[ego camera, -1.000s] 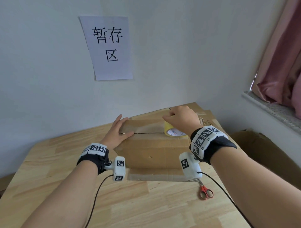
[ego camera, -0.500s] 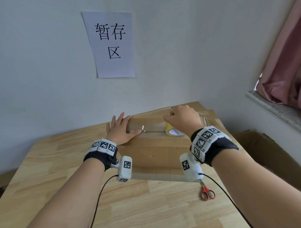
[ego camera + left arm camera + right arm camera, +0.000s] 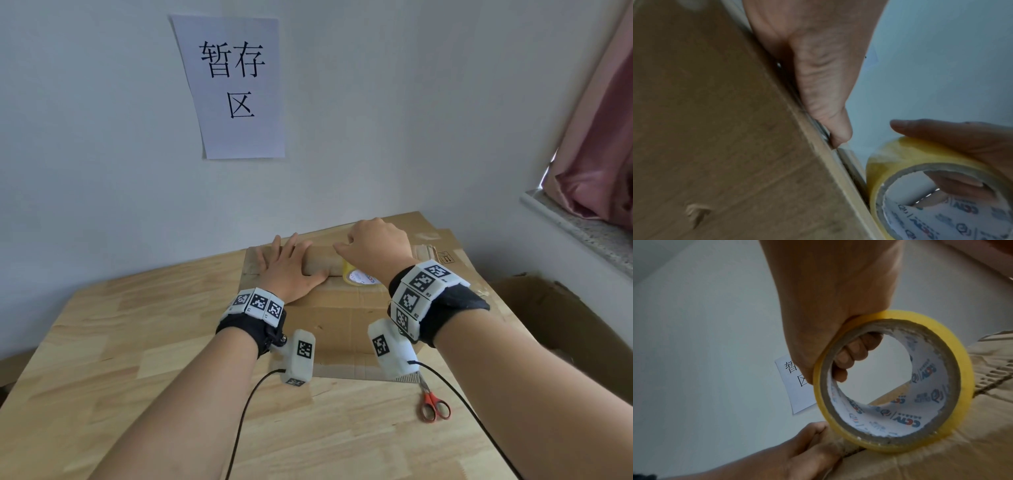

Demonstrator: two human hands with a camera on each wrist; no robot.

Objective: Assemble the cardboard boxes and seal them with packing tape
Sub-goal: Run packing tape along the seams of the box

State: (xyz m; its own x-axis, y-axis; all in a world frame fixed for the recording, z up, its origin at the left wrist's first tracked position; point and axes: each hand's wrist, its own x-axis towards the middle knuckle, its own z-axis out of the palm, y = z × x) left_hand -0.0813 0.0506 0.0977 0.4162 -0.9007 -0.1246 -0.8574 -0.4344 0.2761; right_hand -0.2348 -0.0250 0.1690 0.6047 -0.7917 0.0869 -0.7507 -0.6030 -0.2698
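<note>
A brown cardboard box [image 3: 342, 318] stands on the wooden table [image 3: 137, 342], its top flaps closed along a centre seam. My left hand [image 3: 291, 267] lies flat on the taped seam with fingers straight, pressing the tape strip [image 3: 322, 262] down. My right hand [image 3: 376, 250] grips a yellow roll of packing tape [image 3: 358, 275], fingers hooked through its core. The tape roll [image 3: 894, 382] stands on edge on the box top [image 3: 941, 451] over the seam. In the left wrist view my left hand [image 3: 818, 73] rests along the seam close to the tape roll [image 3: 937, 186].
Red-handled scissors [image 3: 432, 402] lie on the table at the box's front right corner. Flattened cardboard [image 3: 445, 246] lies behind the box. An open carton [image 3: 565, 318] stands to the right, off the table. A paper sign [image 3: 236, 85] hangs on the wall.
My left hand slid to the right along the taped seam, toward the roll. The right hand with the roll stayed nearly in place.
</note>
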